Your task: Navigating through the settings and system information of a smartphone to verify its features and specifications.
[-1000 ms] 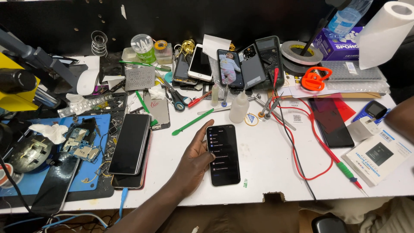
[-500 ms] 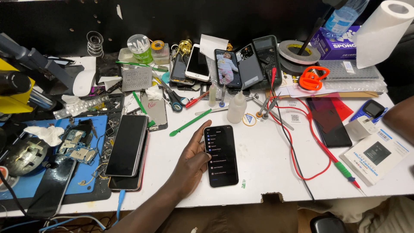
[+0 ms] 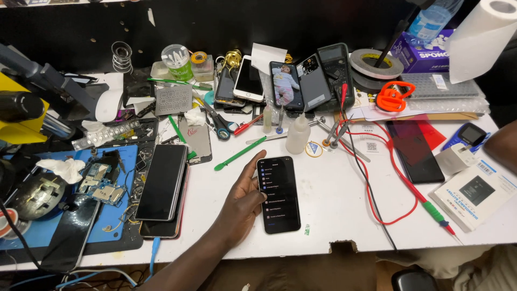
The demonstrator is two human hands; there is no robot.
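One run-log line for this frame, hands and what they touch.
left hand: thumb on lit black phone flat on white table | right hand: only forearm at right edge | nearest: green pry tool

Phone repair workshop, cluttered white bench (image 3: 334, 215), opened handsets (image 3: 161, 183), bare circuit boards (image 3: 102, 188), tweezers (image 3: 334, 132), microscope (image 3: 32, 102)

A black phone (image 3: 279, 195) lies on the white table (image 3: 344, 215) beside a green pry tool (image 3: 239, 153).
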